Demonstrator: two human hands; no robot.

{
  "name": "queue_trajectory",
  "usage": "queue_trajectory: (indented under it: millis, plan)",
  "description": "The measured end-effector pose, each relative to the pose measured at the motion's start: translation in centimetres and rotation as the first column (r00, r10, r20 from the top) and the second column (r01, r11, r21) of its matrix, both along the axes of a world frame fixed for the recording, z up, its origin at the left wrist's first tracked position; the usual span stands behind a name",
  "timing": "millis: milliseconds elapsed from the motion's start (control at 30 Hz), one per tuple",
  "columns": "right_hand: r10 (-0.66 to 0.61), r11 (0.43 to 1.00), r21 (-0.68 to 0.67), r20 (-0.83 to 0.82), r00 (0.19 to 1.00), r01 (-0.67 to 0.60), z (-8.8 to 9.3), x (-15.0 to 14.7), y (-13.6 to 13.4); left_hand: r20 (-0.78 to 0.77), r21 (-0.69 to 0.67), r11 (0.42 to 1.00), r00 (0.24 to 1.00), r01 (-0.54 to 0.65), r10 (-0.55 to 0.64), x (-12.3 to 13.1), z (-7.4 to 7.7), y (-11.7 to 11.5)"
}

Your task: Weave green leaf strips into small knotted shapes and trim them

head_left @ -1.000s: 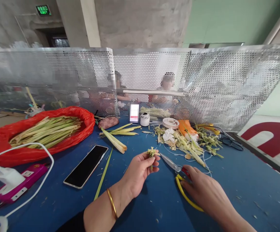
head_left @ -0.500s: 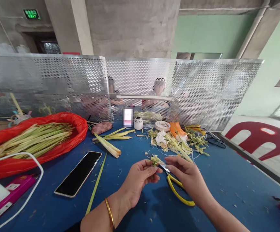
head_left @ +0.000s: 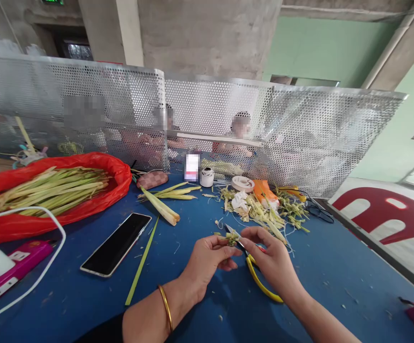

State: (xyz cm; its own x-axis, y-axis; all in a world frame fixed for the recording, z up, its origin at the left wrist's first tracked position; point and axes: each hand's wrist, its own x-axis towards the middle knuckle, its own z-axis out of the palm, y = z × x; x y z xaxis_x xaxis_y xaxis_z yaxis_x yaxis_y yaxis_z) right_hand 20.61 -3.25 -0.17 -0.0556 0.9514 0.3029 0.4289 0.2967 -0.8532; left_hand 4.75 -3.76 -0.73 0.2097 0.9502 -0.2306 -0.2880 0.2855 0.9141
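Observation:
Between thumb and fingers, my left hand (head_left: 212,262) pinches a small knotted piece of green plant strip (head_left: 232,237). My right hand (head_left: 266,250) is closed at the other side of it, fingertips wrapped round the metal blades of yellow-handled scissors (head_left: 260,281). The blade tips point up and left, touching or just behind the piece. The yellow handles hang below my right palm, over the blue table. Whether my right fingertips also touch the piece is too small to tell.
A red bag (head_left: 121,174) of long strips stands left, near a purple power strip (head_left: 24,267) and black phone (head_left: 117,243). Stalks (head_left: 162,207) lie ahead. Plant scraps (head_left: 257,212) and a tape roll (head_left: 243,184) lie right, before a perforated metal screen (head_left: 210,105); people sit behind it.
The camera view has tilted and shifted slightly. My right fingers have moved in closer to the small piece, and the scissors have turned a little with them. My left hand keeps its pinch.

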Motion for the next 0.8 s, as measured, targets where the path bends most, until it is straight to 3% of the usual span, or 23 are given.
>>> queue_trajectory:
  millis: [167, 333, 500, 633, 800]
  plan:
    - [0.103, 0.988, -0.102, -0.109, 0.989, -0.114, 0.0, -1.1, 0.8, -0.051, 0.055, 0.998, 0.999, -0.010, 0.013, 0.0, 0.1, 0.0]
    - [0.097, 0.989, -0.096, -0.119, 0.988, -0.108, -0.7, -0.7, 0.8, -0.083, 0.168, 0.977, 0.985, -0.134, 0.150, -0.1, -0.1, 0.5]
    - [0.091, 0.960, -0.216, -0.363, 0.927, -0.179, -1.4, -0.3, 0.3, -0.005, 0.026, 0.990, 0.990, -0.139, 0.140, 0.4, -0.9, 0.5]
    - [0.055, 0.941, -0.268, -0.482, 0.875, -0.207, -1.8, -0.6, 0.3, 0.114, -0.129, 0.989, 0.990, -0.069, 0.084, 0.6, -1.2, 0.3]
    - [0.032, 0.945, -0.280, -0.432, 0.901, -0.168, -1.5, -0.4, 0.4, 0.033, -0.056, 0.996, 0.997, -0.063, 0.065, -0.2, -0.9, 0.3]
